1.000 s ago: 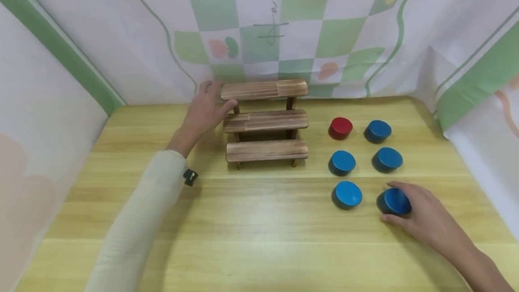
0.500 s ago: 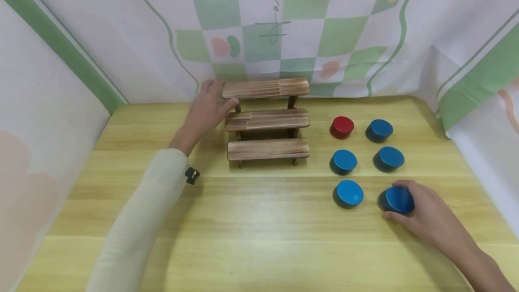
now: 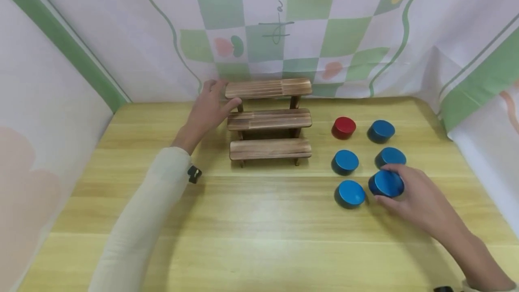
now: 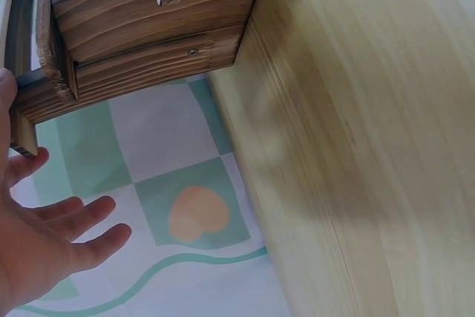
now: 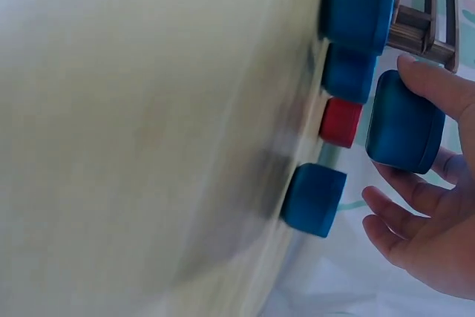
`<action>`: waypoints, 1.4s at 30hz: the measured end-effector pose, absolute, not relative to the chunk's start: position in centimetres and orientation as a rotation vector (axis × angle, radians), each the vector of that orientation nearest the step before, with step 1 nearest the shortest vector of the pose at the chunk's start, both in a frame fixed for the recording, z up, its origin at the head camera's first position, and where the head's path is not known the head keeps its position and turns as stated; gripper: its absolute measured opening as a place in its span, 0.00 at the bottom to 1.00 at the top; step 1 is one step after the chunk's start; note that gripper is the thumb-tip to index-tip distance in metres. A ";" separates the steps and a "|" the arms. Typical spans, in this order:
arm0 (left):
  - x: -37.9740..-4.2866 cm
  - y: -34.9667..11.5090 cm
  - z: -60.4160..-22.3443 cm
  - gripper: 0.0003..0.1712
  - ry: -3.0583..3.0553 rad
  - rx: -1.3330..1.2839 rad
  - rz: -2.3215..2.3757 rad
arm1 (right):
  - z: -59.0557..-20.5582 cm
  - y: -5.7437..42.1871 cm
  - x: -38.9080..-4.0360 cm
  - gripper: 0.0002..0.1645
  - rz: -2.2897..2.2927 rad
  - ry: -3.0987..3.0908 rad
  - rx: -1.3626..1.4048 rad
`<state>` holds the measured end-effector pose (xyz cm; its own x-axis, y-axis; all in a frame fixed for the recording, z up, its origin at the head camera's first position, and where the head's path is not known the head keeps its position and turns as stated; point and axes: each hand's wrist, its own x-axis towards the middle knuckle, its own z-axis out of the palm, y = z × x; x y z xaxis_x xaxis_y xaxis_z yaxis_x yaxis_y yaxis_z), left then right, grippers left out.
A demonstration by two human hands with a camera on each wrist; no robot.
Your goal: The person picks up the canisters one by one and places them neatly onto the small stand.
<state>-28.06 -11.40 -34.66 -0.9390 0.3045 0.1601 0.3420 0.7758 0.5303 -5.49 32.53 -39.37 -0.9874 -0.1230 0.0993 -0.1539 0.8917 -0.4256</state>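
A three-tier wooden display riser (image 3: 270,148) stands at the back of the table. My left hand (image 3: 208,111) holds the left end of its top tier, thumb in front and fingers behind. In the left wrist view the hand's (image 4: 44,235) other fingers are spread off the wood. My right hand (image 3: 421,197) pinches a round blue tin (image 3: 387,183) between thumb and fingers. The right wrist view has this tin (image 5: 404,124) raised off the table. Close to it stand one blue tin (image 3: 350,193) on the left and another blue tin (image 3: 390,157) behind.
Farther back on the table (image 3: 243,238) stand a red tin (image 3: 343,128), a blue tin (image 3: 381,131) and another blue tin (image 3: 345,162). A checked green and white cloth (image 3: 265,44) hangs right behind the riser, with white cloth walls at both sides.
My right hand has lifted the blue tin off the table and moved it slightly left and away from me. The left hand stays at the riser; the view has shifted a little.
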 end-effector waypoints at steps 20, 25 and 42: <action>-28.2 -11.4 -35.0 0.44 -2.894 -0.513 -0.898 | -34.8 26.6 -9.9 0.46 0.654 -2.871 0.446; -28.3 -11.5 -35.1 0.45 -2.882 -0.517 -0.901 | -33.5 24.5 -11.3 0.45 0.680 -2.828 0.505; -28.8 -11.6 -35.7 0.44 -2.846 -0.519 -0.935 | -28.8 17.4 -17.8 0.41 0.880 -2.815 0.571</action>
